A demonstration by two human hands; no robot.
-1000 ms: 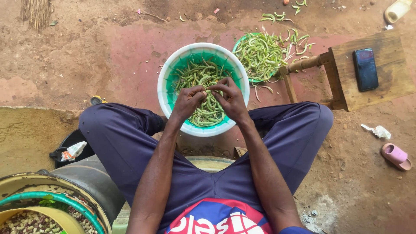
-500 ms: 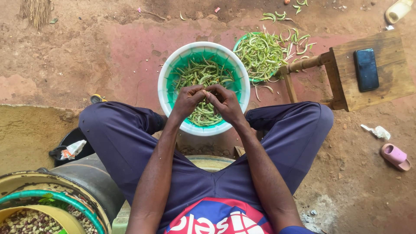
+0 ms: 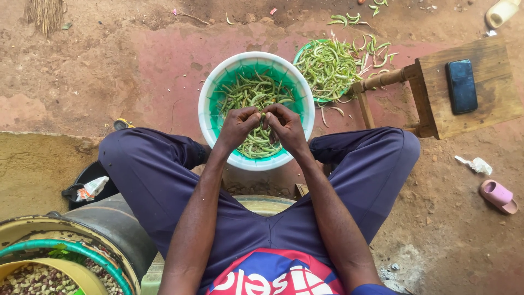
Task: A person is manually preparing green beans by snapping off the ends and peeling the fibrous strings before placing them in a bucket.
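Observation:
A white-rimmed green bowl (image 3: pixel 214 90) full of long green bean pods (image 3: pixel 248 93) stands on the ground between my knees. Both my hands meet over its near half. My left hand (image 3: pixel 238 127) and my right hand (image 3: pixel 286 127) pinch the same green pod (image 3: pixel 263 113) between their fingertips, thumbs touching. Behind the bowl to the right, a second green bowl (image 3: pixel 301 52) is heaped with more pods (image 3: pixel 329 65), and several lie scattered on the ground around it.
A low wooden stool (image 3: pixel 431 87) with a black phone (image 3: pixel 461 86) on it stands at the right. A pink sandal (image 3: pixel 498 195) and a crumpled wrapper (image 3: pixel 476 164) lie right. Bottom left, a large basin (image 3: pixel 33 229) holds a green-rimmed bowl of shelled beans (image 3: pixel 38 278).
My hands have stayed together over the bowl, shifting slightly as the fingers work on the pod. Nothing else has moved.

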